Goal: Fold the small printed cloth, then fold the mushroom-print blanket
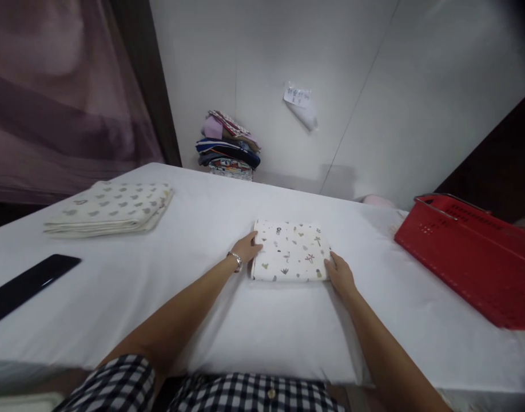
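A folded white cloth (pixel 290 252) printed with small palms and plants lies at the middle of the white-covered table (pixel 194 229). My left hand (pixel 247 248) grips its left edge, thumb on top and the other fingers at the side, partly hidden. At the right edge my right hand (pixel 340 273) holds the same cloth, its thumb near the top face and fingers along the side. A bracelet (pixel 235 261) circles my left wrist.
Another folded patterned cloth (pixel 112 209) lies at the left, with a black flat object (pixel 35 286) nearer. On the right stands a red basket (pixel 468 257). Behind the table's far edge rises a stack of folded fabrics (pixel 229 146). A paper (pixel 299 103) hangs on the wall.
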Action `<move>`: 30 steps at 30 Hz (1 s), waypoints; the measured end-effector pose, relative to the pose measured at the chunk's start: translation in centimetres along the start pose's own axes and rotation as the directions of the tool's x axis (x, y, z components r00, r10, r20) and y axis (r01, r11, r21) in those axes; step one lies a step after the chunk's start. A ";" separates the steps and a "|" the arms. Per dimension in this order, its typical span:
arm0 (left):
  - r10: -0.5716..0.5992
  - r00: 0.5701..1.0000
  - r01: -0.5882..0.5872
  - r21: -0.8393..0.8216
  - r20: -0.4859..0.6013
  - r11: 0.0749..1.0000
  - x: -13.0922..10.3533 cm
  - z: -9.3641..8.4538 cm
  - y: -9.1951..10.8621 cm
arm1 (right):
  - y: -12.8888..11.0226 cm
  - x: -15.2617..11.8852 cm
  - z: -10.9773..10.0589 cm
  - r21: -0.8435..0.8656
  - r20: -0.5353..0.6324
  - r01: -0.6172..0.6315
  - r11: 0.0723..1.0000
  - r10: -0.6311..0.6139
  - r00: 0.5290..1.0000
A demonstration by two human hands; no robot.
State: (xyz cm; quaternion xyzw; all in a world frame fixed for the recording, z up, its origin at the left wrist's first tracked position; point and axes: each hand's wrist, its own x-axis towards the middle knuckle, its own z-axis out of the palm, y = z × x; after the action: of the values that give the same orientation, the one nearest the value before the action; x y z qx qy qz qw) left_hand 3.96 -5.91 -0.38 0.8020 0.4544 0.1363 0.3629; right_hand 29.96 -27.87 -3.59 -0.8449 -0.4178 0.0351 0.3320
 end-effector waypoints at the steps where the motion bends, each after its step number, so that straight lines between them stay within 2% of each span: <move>1: 0.006 1.000 -0.006 0.016 0.005 1.000 -0.1 0.0 0.1 | 0.1 -0.1 0.1 -0.005 -0.002 0.012 1.000 -0.012 1.000; 8: 0.037 0.999 -0.037 0.024 -0.004 0.999 -1.0 -0.3 0.2 | 0.5 -1.1 -0.1 0.094 -0.012 -0.024 0.995 0.025 1.000; 11: 0.051 0.999 -0.051 0.016 -0.014 0.999 -1.7 -0.7 -0.2 | 0.5 -1.4 -0.8 0.117 -0.071 0.025 0.993 -0.017 0.997; 16: 0.050 0.999 -0.051 0.086 0.016 0.995 -2.8 -1.7 -0.3 | -0.2 -0.5 -2.2 0.025 -0.153 0.121 0.992 -0.115 0.981; 19: 0.063 0.998 -0.064 0.130 0.012 0.989 -3.2 -1.7 0.1 | -0.2 -0.1 -1.8 -0.017 -0.116 0.138 0.990 -0.139 0.983; 24: 0.087 0.995 -0.093 0.174 0.037 0.980 -3.7 -1.1 0.5 | 0.7 -1.0 -0.5 0.024 0.043 0.075 0.997 -0.076 0.996; 30: 0.132 0.991 -0.128 0.130 -0.024 0.983 -5.0 -1.2 0.3 | 1.1 -2.3 -1.2 0.111 -0.016 0.004 0.994 -0.003 1.000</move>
State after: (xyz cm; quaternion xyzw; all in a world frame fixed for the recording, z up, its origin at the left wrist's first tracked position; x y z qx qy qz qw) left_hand 0.76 -9.62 1.22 0.8493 0.4147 0.1433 0.2937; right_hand 29.61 -30.72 -3.80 -0.8248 -0.4141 0.0510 0.3818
